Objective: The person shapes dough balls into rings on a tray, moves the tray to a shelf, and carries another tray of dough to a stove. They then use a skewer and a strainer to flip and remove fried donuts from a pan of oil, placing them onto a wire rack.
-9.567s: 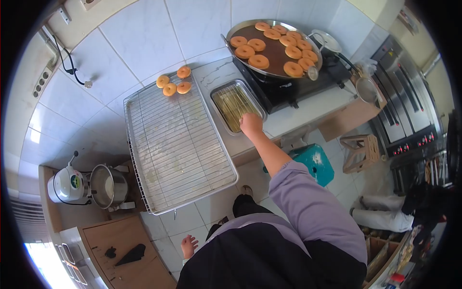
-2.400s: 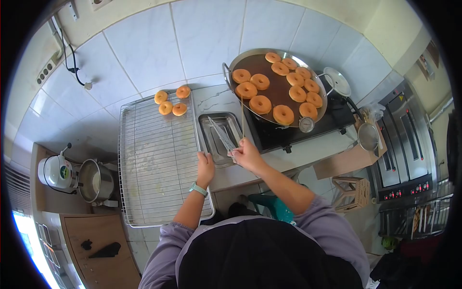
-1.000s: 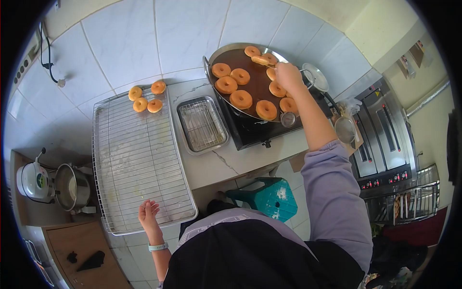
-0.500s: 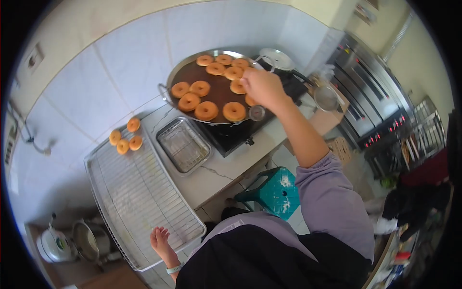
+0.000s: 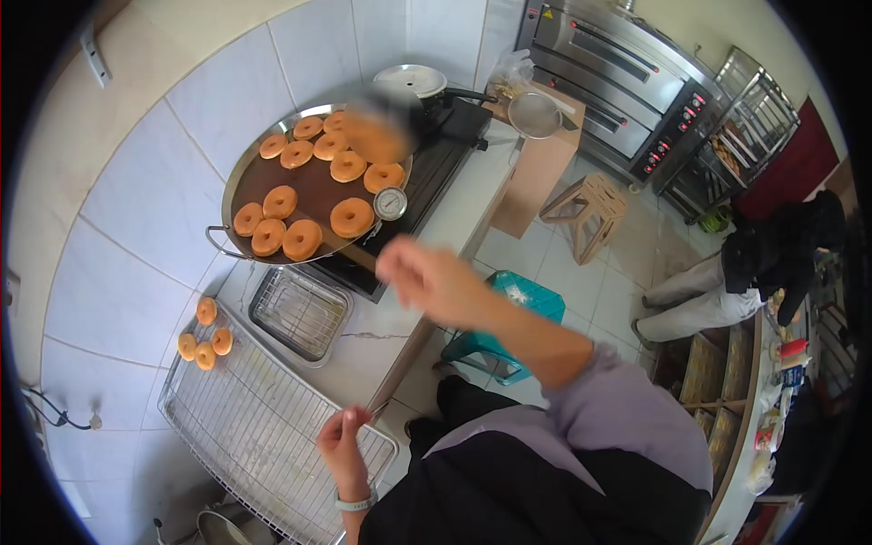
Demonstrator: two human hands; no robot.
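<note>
My right hand (image 5: 422, 280) is in the air beside the front of the burner, its fingers smeared by motion. My left hand (image 5: 341, 447), with a band at the wrist, hovers over the wire rack (image 5: 272, 436), fingers loosely bent and thumb apart, with nothing visible in it. In the wide pan (image 5: 318, 195) several golden doughnuts (image 5: 351, 218) float in brown oil, and a dial thermometer (image 5: 391, 203) sits at its rim. A blurred patch hides the pan's far right part. Several small doughnuts (image 5: 206, 311) lie at the rack's far corner.
A small tray with a rack (image 5: 302, 313) stands between pan and large rack. A lidded pot (image 5: 411, 82) and a strainer (image 5: 536, 115) are behind. A teal stool (image 5: 527, 295), a beige stool (image 5: 590, 213) and an oven (image 5: 609, 77) stand right. Another person (image 5: 704, 304) stands far right.
My right hand has come back from above the pan toward me. My left hand has risen slightly, its fingers more bent. The view has turned right, showing more of the oven side.
</note>
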